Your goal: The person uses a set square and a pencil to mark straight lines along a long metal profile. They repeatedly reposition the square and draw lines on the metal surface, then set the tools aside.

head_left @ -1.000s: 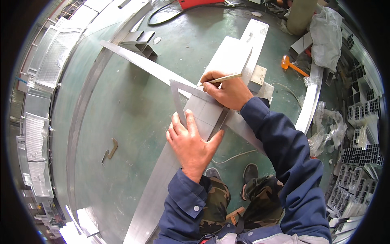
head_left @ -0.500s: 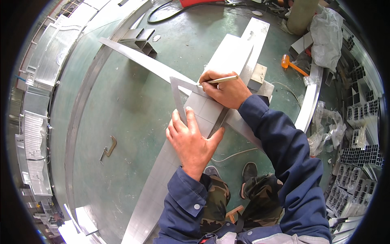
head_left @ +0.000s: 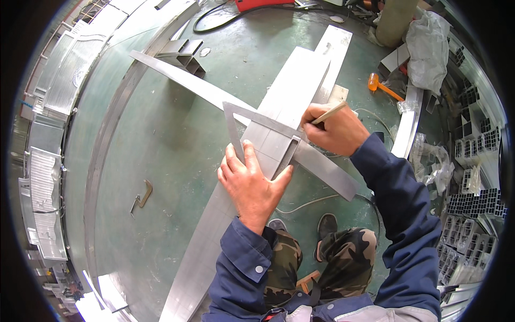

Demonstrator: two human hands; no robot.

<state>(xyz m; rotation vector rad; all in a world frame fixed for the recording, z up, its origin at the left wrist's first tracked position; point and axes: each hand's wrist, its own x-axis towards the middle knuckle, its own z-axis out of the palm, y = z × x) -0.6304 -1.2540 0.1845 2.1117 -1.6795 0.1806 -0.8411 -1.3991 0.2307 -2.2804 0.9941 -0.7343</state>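
My left hand (head_left: 249, 185) holds a triangular metal set square (head_left: 261, 118) on a long silver metal profile (head_left: 212, 225). Its fingertips rest along one arm of the square, and the thumb lies by the profile's right edge. One leg of the square crosses the profile, beside thin lines marked on its surface. In my closed right hand (head_left: 335, 126) is a slim, light-coloured pencil (head_left: 329, 114). That hand hovers right of the square's far end; the pencil's tip is hidden by the fingers. Another flat silver bar (head_left: 327, 172) runs crosswise beneath the profile.
A C-shaped clamp (head_left: 142, 197) lies on the green floor at left. To the right are an orange mallet (head_left: 382, 86), clear plastic wrap (head_left: 429, 48) and stacked metal profiles (head_left: 475, 204). A red case (head_left: 263, 4) with a black hose stands far off.
My right hand has moved right with the pencil, off the profile's top, uncovering the square's crossing leg and end. My left hand stays nearly in place.
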